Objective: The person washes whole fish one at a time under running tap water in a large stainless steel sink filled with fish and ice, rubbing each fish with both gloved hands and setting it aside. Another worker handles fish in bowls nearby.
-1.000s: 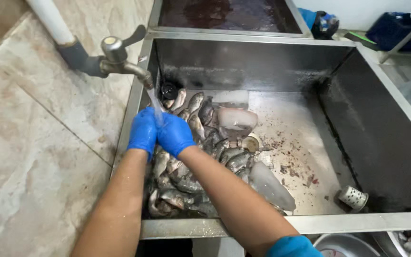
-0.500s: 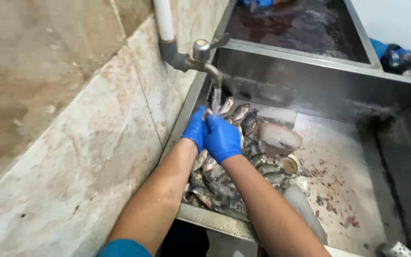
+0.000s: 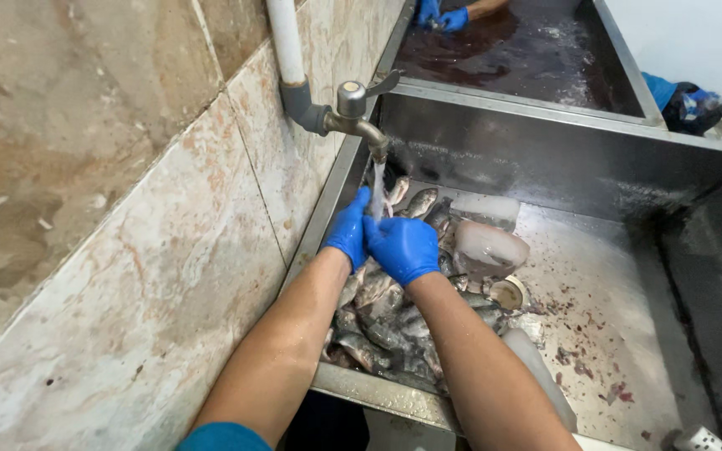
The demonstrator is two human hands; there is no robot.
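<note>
Blue-gloved left hand (image 3: 349, 230) and right hand (image 3: 403, 246) kept pressed together, curled, under tap (image 3: 359, 117) stream; contents hidden. Fish (image 3: 386, 321) pile unchanged in sink (image 3: 545, 159).

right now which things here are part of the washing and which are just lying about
In use: left hand, right hand, tap, running water, pile of fish, sink.

Lying about: ice blocks, drain cover, bag, next basin with another person's gloved hands.
</note>
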